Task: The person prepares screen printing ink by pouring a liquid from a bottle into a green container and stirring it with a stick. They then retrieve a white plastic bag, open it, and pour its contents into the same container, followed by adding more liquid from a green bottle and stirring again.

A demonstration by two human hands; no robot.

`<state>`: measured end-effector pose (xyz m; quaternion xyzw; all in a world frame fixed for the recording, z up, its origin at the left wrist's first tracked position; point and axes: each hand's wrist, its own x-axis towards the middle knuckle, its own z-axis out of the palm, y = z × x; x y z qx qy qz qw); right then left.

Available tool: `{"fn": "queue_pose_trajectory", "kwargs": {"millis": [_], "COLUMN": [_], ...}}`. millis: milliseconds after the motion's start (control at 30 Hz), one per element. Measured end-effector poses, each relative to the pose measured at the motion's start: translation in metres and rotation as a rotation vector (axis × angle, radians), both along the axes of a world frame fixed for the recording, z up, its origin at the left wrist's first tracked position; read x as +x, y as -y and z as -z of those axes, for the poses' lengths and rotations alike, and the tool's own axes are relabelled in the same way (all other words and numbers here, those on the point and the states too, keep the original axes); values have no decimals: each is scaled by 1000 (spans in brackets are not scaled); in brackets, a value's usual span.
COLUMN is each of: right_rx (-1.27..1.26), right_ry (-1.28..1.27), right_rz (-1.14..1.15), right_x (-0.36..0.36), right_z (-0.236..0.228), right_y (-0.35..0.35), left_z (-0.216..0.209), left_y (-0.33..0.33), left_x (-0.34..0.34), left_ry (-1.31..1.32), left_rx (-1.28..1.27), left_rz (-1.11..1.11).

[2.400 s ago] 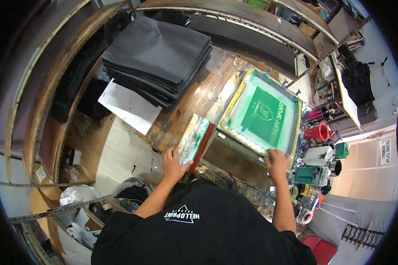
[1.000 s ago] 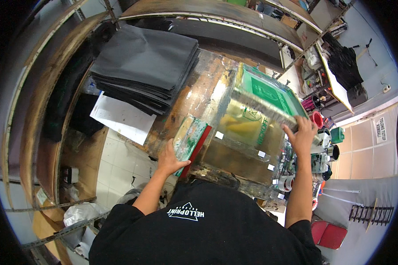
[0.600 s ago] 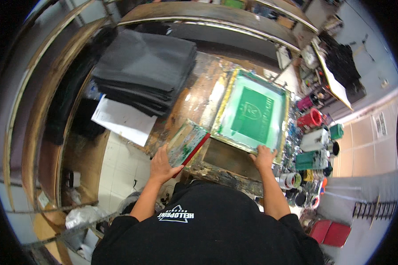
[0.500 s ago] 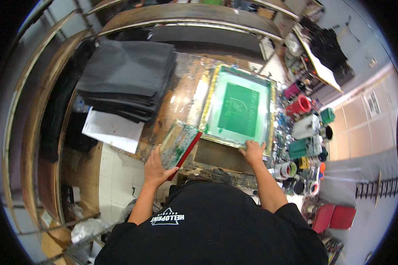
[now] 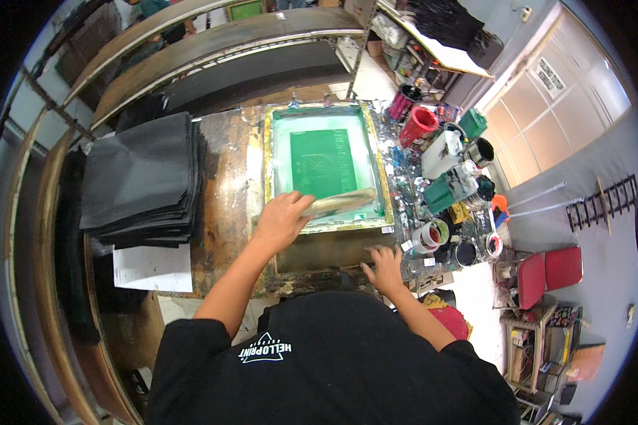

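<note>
My left hand (image 5: 283,221) is closed on one end of a squeegee (image 5: 340,203), a wide, paint-smeared tool. It lies crosswise above the near part of a screen-printing frame (image 5: 269,156). Green mesh with a lighter design and lettering (image 5: 322,159) shows beyond it. Whether the squeegee's blade touches the mesh cannot be seen. Just off the frame's near right corner is my right hand (image 5: 384,270), holding nothing, its fingers apart over the front of the worktable (image 5: 227,152).
A thick stack of black sheets (image 5: 138,170) sits left, with a white sheet (image 5: 152,268) under its near edge. Paint tubs, a red cup (image 5: 418,126) and bottles crowd the right side. Racks (image 5: 227,42) stand behind and left; a red chair (image 5: 546,273) stands right.
My left hand has brought the squeegee from beside the screen to over its near part. My right hand has left the frame's near edge. The view has shifted.
</note>
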<state>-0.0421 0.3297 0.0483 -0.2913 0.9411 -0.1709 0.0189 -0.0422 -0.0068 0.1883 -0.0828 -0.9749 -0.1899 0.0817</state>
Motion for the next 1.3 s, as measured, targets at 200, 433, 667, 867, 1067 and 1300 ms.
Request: {"fn": "queue_pose_trajectory", "kwargs": {"millis": [200, 433, 667, 867, 1067, 1300], "right_rx": [-54, -74, -49, -77, -235, -422], "right_ry": [158, 255, 288, 255, 380, 263], "right_rz": [143, 266, 78, -164, -100, 421], "right_x": [45, 73, 61, 32, 11, 4], "right_z": [5, 12, 13, 0, -14, -78], "right_y": [-49, -81, -70, -43, -51, -94], "left_z": [78, 126, 145, 111, 126, 150], "left_y": [-31, -44, -60, -60, -26, -19], "left_x": [-64, -49, -17, 17, 128, 236], "left_ry": [-81, -84, -114, -179, 148, 381], "left_rx": [-177, -265, -258, -115, 212, 477], "left_rz": [82, 55, 63, 44, -88, -486]}}
